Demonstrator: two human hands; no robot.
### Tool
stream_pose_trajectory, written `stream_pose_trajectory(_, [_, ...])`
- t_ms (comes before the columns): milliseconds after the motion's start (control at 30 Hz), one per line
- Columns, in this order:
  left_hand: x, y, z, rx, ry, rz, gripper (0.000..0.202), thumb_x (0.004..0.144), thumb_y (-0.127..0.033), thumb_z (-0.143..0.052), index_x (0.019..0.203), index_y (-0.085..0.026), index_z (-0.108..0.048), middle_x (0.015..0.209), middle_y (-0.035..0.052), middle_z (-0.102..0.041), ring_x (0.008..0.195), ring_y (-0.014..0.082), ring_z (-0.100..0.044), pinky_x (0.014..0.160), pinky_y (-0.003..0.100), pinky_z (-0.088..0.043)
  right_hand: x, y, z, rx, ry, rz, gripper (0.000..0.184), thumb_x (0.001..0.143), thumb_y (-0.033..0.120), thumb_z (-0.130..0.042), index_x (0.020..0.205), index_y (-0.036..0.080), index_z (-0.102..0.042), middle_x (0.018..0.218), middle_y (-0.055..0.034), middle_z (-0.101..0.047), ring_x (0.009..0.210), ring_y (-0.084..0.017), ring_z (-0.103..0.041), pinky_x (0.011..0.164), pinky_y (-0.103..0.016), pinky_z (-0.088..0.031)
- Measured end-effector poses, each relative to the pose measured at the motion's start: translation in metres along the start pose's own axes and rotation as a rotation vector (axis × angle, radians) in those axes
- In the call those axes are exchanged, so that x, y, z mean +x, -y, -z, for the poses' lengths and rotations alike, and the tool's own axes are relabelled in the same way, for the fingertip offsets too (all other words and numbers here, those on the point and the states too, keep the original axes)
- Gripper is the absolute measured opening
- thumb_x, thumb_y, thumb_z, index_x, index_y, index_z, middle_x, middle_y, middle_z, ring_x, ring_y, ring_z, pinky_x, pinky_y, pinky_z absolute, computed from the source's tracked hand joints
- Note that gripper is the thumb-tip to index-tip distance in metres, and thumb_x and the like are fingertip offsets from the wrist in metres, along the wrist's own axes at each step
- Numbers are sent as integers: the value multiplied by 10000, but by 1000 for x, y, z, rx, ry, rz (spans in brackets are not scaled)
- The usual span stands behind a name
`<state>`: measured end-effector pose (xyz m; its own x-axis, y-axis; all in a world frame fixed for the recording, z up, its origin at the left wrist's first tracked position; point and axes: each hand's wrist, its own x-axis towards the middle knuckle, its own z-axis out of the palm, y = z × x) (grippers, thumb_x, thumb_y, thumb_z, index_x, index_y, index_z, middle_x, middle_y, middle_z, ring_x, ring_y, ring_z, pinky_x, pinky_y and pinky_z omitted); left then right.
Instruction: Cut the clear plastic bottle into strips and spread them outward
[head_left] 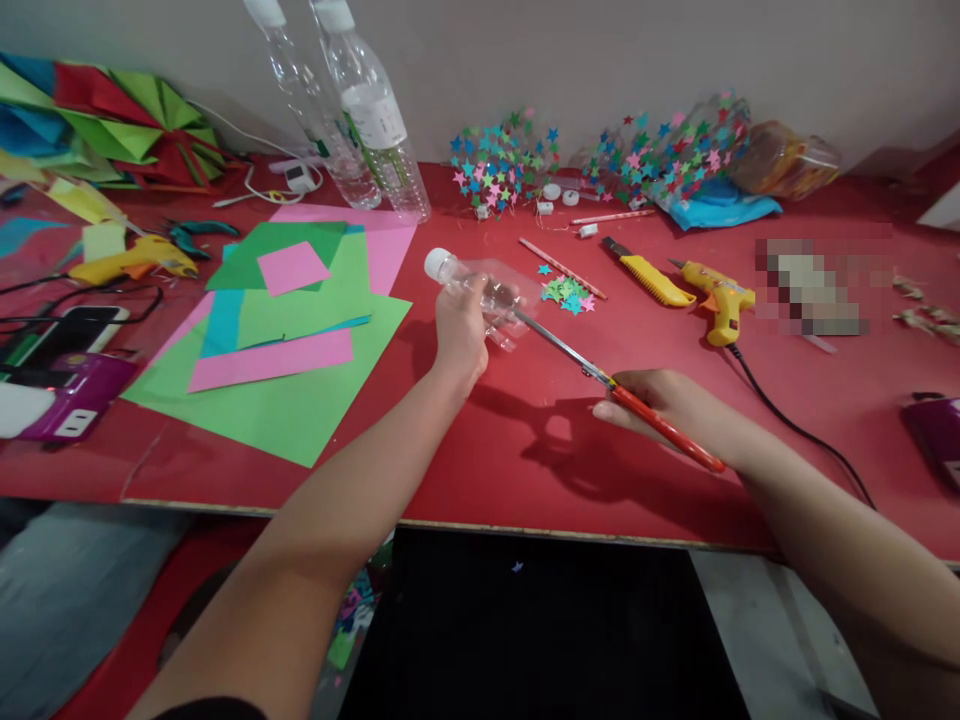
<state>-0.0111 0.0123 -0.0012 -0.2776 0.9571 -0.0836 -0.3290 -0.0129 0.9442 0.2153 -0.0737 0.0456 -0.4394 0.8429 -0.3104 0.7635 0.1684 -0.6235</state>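
Your two bare hands meet over the middle of a red tabletop (450, 460), seen from above. Your left hand (459, 330) is curled around a clear plastic bottle piece (501, 292), its white cap (437, 265) pointing up and to the left and its wider end turned toward the right. Your right hand (671, 400) is wrapped around the red handles of a pair of scissors (574, 357), whose long metal blades slant up and left to the plastic. Whether the blades stand apart or together is too small to tell. The step looks like trimming the bottle piece. To do it well, hold firmly near the neck, with your fingers well clear of the blades' line, since thin plastic may flex and slip. Feed the edge deep between the blades, make short, even snips, and turn the bottle piece rather than twisting your right wrist. Fresh edges could be sharp, so shift your grip slowly. Just beyond lies a loose pile of paper stars (570, 296), with a striped stick (562, 268) beside it; lifting your work slightly toward you would spare both from a stray nudge.
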Motion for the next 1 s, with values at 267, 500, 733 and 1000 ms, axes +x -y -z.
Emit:
stream_pose_trajectory(267, [-1,3,-3,10,-1,-37,142,752,-351,-582,784,-231,-513,665,10,-686,619,171,-688,462,250,-484,1,0,-2,13,4,3,524,797,694,-536,656,202,-424,639,39,-376,579,-102,-319,529,-241,-306])
stream_pose_trajectory(500, [0,5,-3,-8,17,-59,164,752,-357,-596,772,-224,-503,649,12,-673,591,166,-678,470,247,-493,2,1,-2,8,5,-4,542,785,720,-528,649,209,-409,631,44,-364,581,-107,-309,534,-246,-300])
stream_pose_trajectory(733, [-2,4,-4,4,3,-39,171,759,-372,-594,797,-227,-511,664,7,-686,577,152,-668,426,222,-462,2,3,-2,56,-3,-19,551,778,732,-523,639,209,-419,628,39,-366,585,-111,-307,522,-245,-293])
stream_pose_trajectory(1000, [1,5,-2,-16,13,-92,222,759,-410,-619,806,-225,-505,635,10,-680,559,162,-662,419,234,-458,-1,10,-2,109,-13,-82,543,768,706,-565,612,203,-432,581,40,-366,544,-101,-316,507,-243,-286])
